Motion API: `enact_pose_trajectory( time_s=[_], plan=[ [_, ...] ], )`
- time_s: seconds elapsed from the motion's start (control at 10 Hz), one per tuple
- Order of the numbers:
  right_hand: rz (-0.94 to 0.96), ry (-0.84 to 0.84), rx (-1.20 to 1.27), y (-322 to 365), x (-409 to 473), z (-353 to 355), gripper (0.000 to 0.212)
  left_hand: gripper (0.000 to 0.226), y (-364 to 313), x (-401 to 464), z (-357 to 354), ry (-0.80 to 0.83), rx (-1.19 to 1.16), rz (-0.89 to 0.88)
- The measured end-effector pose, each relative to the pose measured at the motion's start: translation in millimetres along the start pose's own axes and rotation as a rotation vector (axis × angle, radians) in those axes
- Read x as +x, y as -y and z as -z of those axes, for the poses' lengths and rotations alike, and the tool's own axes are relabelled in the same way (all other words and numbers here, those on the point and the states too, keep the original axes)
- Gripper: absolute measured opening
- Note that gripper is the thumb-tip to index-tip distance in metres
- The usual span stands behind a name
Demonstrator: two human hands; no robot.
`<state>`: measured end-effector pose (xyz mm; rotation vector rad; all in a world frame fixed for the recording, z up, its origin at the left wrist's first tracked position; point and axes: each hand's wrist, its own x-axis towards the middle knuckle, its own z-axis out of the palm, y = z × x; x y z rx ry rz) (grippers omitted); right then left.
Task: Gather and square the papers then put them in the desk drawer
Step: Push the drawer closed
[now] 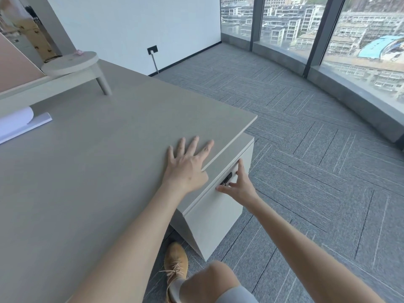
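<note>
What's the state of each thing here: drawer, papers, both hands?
desk drawer: looks shut, front flush.
papers: on the desk at far left, not gathered, one edge curled.
left hand: flat on the desk top, fingers spread.
right hand: fingers on the drawer front by the lock.

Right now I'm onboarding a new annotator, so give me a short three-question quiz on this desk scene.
1. True or false: the left hand lies flat, fingers spread, on the grey desk top.
2. What does the right hand touch? A) the white sheets of paper B) the pale drawer front beside its black lock C) the round pale stool-like stand
3. Fill in: the papers lie at the desk's far ____ edge, away from both hands.

Key: 1 true; 2 B; 3 left.
</note>
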<state>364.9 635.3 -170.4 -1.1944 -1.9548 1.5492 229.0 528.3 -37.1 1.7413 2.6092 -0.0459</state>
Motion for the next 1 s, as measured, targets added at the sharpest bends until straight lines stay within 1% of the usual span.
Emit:
enact_pose_trajectory(
  time_s=[0.1, 0.4, 0.5, 0.7, 0.8, 0.9, 1.0],
  plan=[
    [0.003, -0.005, -0.011, -2, 1, -1, 0.132, 0.089, -1, -1, -1, 0.001, 0.007, 0.000],
    [-0.015, 0.019, -0.140, 8, 4, -1, 0.138, 0.088, -2, -1, -1, -0.026, 0.006, 0.005],
    [-0.024, 0.055, -0.210, 14, 3, 2, 0.137, 0.088, -1, -2, 0, -0.033, -0.005, 0.002],
    [-0.060, 0.224, -0.336, 34, -9, 18, 0.121, 0.084, -3, -5, 2, -0.050, -0.052, 0.014],
    [-0.022, 0.145, -0.497, 43, -20, 32, 0.089, 0.077, -2, -10, 7, -0.059, -0.140, 0.032],
    [0.057, 0.098, -0.541, 60, -32, 41, 0.068, 0.067, -1, -22, 7, -0.086, -0.302, 0.044],
    [0.131, 0.084, -0.495, 81, -45, 47, 0.053, 0.058, 2, -41, 20, -0.065, -0.538, 0.090]
  ],
)
